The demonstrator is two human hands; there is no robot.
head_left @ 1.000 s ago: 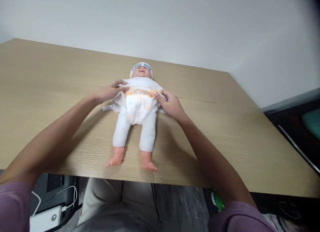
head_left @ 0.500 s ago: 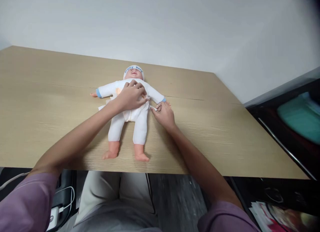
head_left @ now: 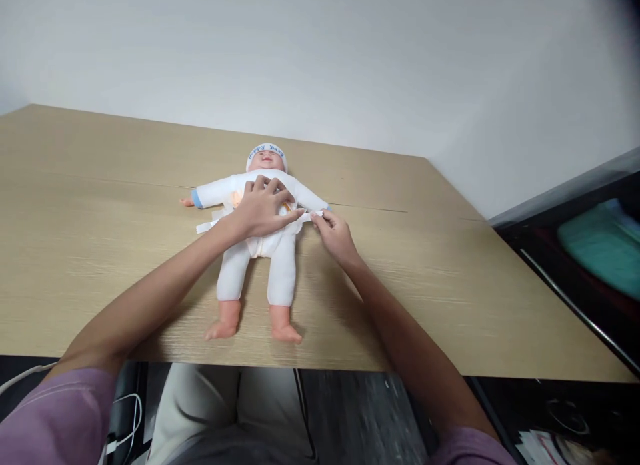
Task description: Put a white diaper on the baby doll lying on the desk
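Note:
A baby doll (head_left: pixel 283 271) in a white suit with blue cuffs and a lettered hat lies on its back, feet toward me. Around its hips sits a white diaper (head_left: pixel 265 243), partly covered by my arm. My left hand (head_left: pixel 265 208) lies with spread fingers on the doll's belly, pressing the diaper's front. Between the thumb and fingers of my right hand (head_left: pixel 334 233) is a white diaper tab (head_left: pixel 307 217), drawn out sideways at the doll's hip on the right. Another tab (head_left: pixel 205 227) sticks out loose on the left side.
The doll rests on a wooden table (head_left: pixel 425 271) with a seam across it. A pale wall (head_left: pixel 320 65) stands behind. At the right, a dark shelf holds a teal cloth item (head_left: pixel 600 248). A white cable (head_left: pixel 134 411) hangs below the table at the left.
My left hand's fingers have spread flatter on the belly. My right hand has moved slightly off the doll's hand, and the tab now shows stretched out straighter. The view has tilted up a little.

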